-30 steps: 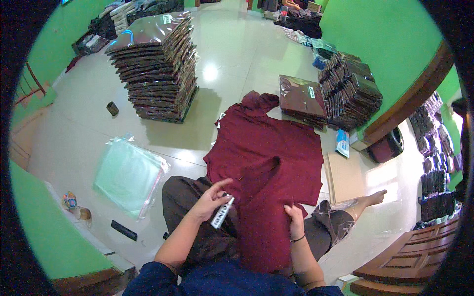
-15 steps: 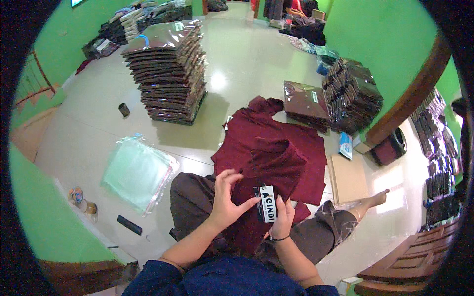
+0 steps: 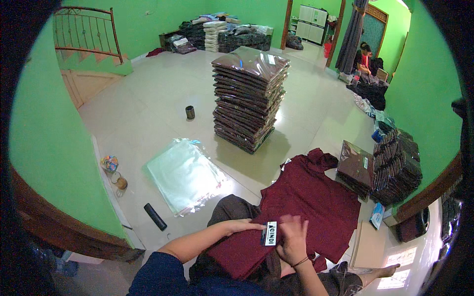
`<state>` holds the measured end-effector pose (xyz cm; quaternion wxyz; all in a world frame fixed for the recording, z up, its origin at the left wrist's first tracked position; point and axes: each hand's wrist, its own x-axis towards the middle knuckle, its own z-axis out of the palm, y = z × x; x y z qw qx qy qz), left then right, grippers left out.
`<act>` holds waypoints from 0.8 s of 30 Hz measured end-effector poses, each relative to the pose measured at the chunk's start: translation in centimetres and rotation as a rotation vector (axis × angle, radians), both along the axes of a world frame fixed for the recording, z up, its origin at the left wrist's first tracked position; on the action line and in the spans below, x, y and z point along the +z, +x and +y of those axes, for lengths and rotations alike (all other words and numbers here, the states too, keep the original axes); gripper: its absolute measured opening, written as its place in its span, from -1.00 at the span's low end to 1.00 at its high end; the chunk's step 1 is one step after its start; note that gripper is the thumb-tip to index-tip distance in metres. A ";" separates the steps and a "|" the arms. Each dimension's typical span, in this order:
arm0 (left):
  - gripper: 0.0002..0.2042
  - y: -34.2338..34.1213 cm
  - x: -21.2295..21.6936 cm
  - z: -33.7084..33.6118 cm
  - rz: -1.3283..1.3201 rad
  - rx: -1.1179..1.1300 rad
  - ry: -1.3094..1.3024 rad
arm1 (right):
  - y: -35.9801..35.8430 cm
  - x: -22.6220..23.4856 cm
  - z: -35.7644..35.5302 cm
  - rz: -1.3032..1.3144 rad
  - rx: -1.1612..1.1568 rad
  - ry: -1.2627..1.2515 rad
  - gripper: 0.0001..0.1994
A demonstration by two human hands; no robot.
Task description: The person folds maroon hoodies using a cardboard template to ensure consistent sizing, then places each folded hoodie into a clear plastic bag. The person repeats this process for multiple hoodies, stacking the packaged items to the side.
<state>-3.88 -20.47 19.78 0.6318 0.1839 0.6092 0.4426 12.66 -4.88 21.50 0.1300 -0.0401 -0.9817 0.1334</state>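
Observation:
A folded maroon knit garment (image 3: 239,256) lies across my lap, with a black-and-white card tag (image 3: 269,234) on its upper edge. My left hand (image 3: 242,226) reaches in from the left, its fingertips closed at the tag's upper left corner. Just right of the tag is my right hand (image 3: 293,240), fingers raised and apart, slightly blurred, thumb low near the garment. More maroon garments (image 3: 311,202) are spread flat on the floor beyond my hands.
A tall stack of bagged brown garments (image 3: 249,98) stands ahead. Clear plastic bags (image 3: 185,175) lie left, near a black cylindrical case (image 3: 155,217). More bagged garments (image 3: 397,167) are piled right, by cardboard sheets (image 3: 369,244). A person (image 3: 364,59) sits far off.
The view has swung left and upward. My right hand has let go of the tag and opened beside it. My left hand has moved to the tag's upper left corner.

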 end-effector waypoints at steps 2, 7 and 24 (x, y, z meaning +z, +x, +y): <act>-0.29 -0.9 -0.8 -1.4 -0.336 0.086 -0.019 | -0.2 0.8 0.3 -0.091 0.225 -0.058 -0.38; -0.36 -3.3 -3.5 -2.6 -1.047 0.059 0.968 | -1.0 2.8 1.2 -0.192 -0.143 -0.815 -0.52; -0.77 -5.0 -7.7 -2.8 0.619 0.848 0.285 | 1.5 -3.2 -1.9 -0.266 -0.252 -1.132 -0.62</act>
